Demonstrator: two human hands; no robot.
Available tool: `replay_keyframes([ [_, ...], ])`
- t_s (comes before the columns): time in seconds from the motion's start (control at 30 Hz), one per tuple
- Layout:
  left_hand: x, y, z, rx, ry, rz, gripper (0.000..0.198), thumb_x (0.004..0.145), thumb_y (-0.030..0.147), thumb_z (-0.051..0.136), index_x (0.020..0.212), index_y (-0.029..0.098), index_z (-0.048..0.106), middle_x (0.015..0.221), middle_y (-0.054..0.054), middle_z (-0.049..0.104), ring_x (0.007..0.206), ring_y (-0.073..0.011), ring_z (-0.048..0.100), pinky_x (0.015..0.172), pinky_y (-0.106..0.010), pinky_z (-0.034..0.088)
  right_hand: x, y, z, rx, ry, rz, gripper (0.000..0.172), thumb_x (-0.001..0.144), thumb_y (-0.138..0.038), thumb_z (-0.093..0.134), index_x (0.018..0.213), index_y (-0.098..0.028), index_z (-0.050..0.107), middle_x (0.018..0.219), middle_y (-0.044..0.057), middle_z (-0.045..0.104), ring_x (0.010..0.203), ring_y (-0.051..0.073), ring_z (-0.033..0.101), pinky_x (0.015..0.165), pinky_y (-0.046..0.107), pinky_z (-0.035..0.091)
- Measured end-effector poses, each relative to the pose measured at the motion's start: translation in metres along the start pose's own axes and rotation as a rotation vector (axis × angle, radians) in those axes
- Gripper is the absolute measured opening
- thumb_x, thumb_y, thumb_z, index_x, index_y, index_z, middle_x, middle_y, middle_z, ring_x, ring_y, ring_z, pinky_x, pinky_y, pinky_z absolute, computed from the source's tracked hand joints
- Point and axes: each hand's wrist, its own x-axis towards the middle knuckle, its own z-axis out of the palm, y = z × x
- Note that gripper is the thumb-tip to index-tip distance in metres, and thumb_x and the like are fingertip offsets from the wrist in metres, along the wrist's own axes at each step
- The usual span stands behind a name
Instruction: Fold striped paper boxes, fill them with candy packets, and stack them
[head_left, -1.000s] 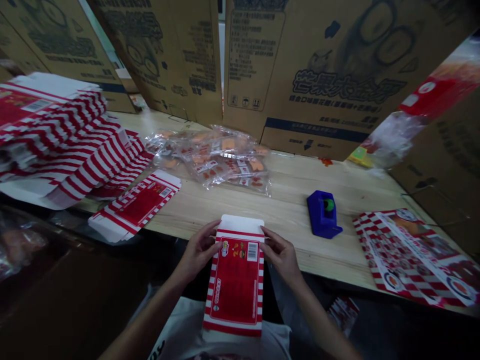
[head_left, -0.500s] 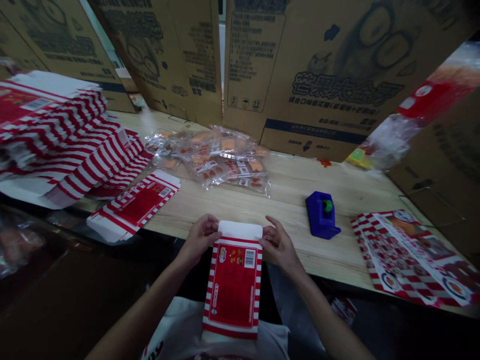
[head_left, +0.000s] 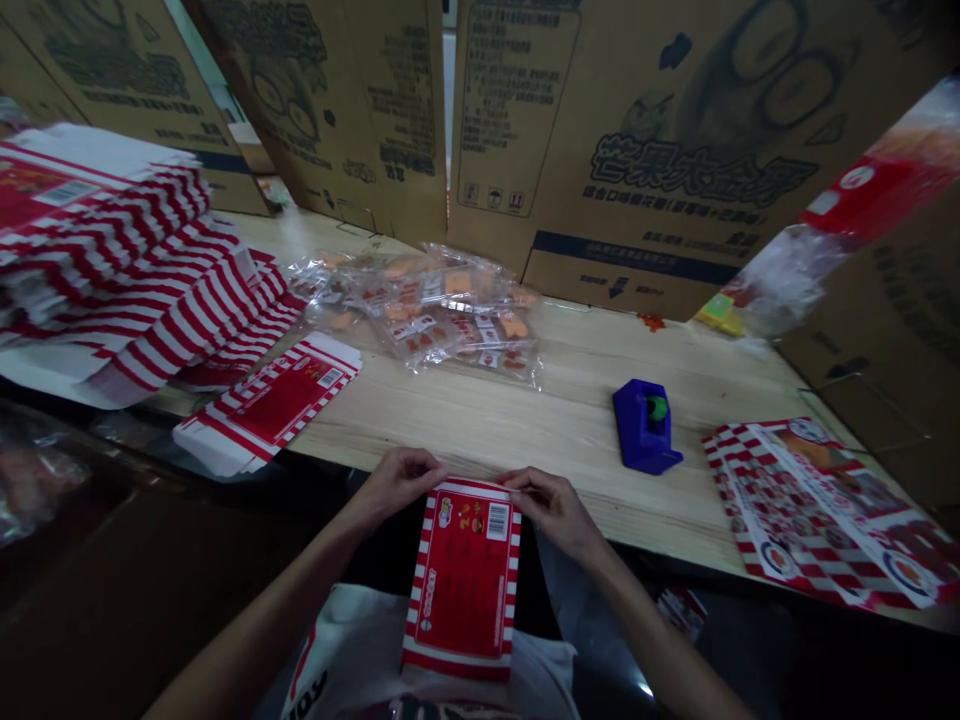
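The left hand (head_left: pixel 397 482) and right hand (head_left: pixel 553 510) — both grips pinching — fold over the top edge of a flat red-striped carton (head_left: pixel 463 580), just by the counter (head_left: pixel 570 400).

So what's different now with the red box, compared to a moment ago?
The white flap at the top of the red-and-white striped carton has gone down out of sight. The left hand and right hand moved inward and now both hold the carton's top edge. The stack of flat cartons and the blue dispenser stayed where they were.
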Motion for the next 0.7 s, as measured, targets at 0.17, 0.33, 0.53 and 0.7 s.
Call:
replay_keyframes([
  [0.17,0.0,0.013,-0.001,0.096,-0.045,0.069,0.017,0.072,0.03,0.071,0.076,0.014,0.073,0.075,-0.006,0.071,0.07,-0.0174,0.063,0.067,-0.027,0.049,0.002,-0.005,-0.003,0.02,0.035,0.052,0.023,0.077,-0.041,0.072,0.078,-0.018,0.07,0.085,0.006,0.073,0.076,0.019,0.066,0.069,0.029,0.051],
  [0.33,0.007,0.024,-0.003,0.014,-0.123,0.008,0.017,0.068,0.028,0.073,0.076,0.013,0.072,0.069,-0.004,0.07,0.061,-0.0149,0.062,0.06,-0.025,0.047,0.01,-0.012,-0.006,0.067,0.106,0.111,0.029,0.063,-0.036,0.083,0.081,-0.019,0.069,0.079,0.005,0.073,0.071,0.02,0.068,0.065,0.029,0.054],
  [0.53,0.018,0.029,-0.004,-0.04,-0.145,-0.016,0.015,0.066,0.027,0.074,0.07,0.013,0.071,0.058,-0.002,0.066,0.053,-0.0122,0.058,0.051,-0.021,0.041,0.015,-0.015,-0.009,0.051,0.121,0.113,0.02,0.065,-0.035,0.08,0.07,-0.018,0.07,0.063,0.002,0.069,0.057,0.017,0.063,0.054,0.027,0.051],
  [0.7,0.023,0.028,-0.002,0.046,-0.142,0.003,0.012,0.064,0.025,0.072,0.062,0.013,0.068,0.054,-0.001,0.063,0.05,-0.0113,0.054,0.049,-0.02,0.039,0.014,-0.011,-0.006,0.084,0.14,0.113,0.02,0.064,-0.031,0.079,0.062,-0.018,0.065,0.058,-0.001,0.065,0.052,0.014,0.058,0.051,0.024,0.045],
])
